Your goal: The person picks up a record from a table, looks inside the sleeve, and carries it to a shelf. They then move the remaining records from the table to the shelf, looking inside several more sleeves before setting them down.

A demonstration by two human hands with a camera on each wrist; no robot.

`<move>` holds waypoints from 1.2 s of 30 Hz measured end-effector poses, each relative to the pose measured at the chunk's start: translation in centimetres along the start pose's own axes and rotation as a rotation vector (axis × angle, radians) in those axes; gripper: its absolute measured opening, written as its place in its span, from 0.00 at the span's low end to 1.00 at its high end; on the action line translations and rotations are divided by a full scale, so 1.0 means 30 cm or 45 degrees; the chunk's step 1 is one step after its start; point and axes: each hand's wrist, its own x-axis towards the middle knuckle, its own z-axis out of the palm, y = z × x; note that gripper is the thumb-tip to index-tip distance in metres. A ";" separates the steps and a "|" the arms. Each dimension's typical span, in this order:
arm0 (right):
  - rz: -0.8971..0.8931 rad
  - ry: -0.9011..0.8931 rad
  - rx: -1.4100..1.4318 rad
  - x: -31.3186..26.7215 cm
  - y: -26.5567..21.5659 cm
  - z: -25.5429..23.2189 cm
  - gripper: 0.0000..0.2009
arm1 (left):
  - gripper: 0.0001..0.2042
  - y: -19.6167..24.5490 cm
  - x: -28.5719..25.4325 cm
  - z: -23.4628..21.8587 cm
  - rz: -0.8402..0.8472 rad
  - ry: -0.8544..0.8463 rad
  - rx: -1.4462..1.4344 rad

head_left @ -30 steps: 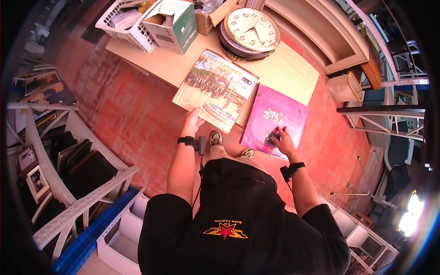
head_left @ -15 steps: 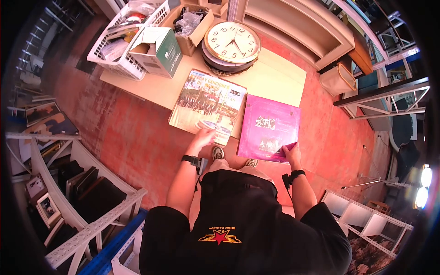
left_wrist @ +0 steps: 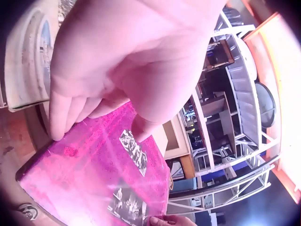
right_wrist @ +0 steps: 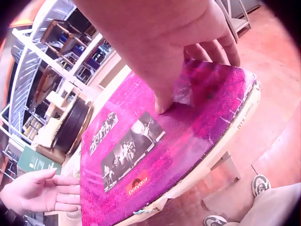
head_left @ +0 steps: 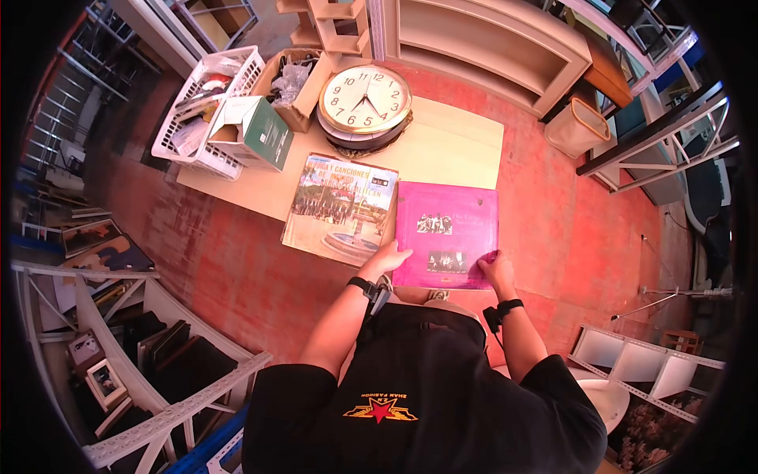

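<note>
A magenta record sleeve point(head_left: 466, 207) with two black-and-white photos is held at the table's near edge. My right hand point(head_left: 497, 272) grips its right edge, thumb pressed on the cover and fingers at the side. In the right wrist view a red Polydor label point(right_wrist: 137, 185) and a worn pale edge show. At the sleeve's left edge is my left hand point(head_left: 389, 257), its straight fingers point(right_wrist: 67, 190) right at the side and its thumb raised. A second record sleeve point(head_left: 339, 209) with a plaza picture lies just left of the magenta one.
Behind the sleeves on the pale table point(head_left: 458, 142) stands a round clock point(head_left: 365, 99). To its left are an open cardboard box point(head_left: 312, 99), a green-and-white box point(head_left: 264, 136) and a white basket point(head_left: 178, 130). Shelving point(head_left: 134, 355) flanks the person on the left.
The magenta sleeve has shifted left, close against the plaza sleeve. My left hand has moved from the plaza sleeve to the magenta one's left edge; my right hand went to its right edge.
</note>
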 end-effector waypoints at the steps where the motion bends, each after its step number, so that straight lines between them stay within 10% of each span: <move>1: -0.026 -0.034 -0.007 0.003 0.002 -0.019 0.26 | 0.32 0.010 -0.009 0.000 0.000 0.005 0.016; 15: -0.289 -0.111 0.320 0.140 0.121 -0.028 0.10 | 0.30 -0.019 0.026 0.086 -0.058 0.126 0.187; 18: -0.395 -0.149 0.395 0.147 0.118 -0.044 0.08 | 0.34 0.277 -0.118 0.055 -0.260 -0.039 0.087; 25: -0.539 -0.276 0.636 0.147 0.092 -0.085 0.08 | 0.38 0.251 -0.074 0.110 -0.325 0.045 0.325; 36: -0.925 -0.073 0.654 -0.035 -0.222 -0.488 0.03 | 0.36 0.547 -0.066 0.104 0.130 -0.037 0.041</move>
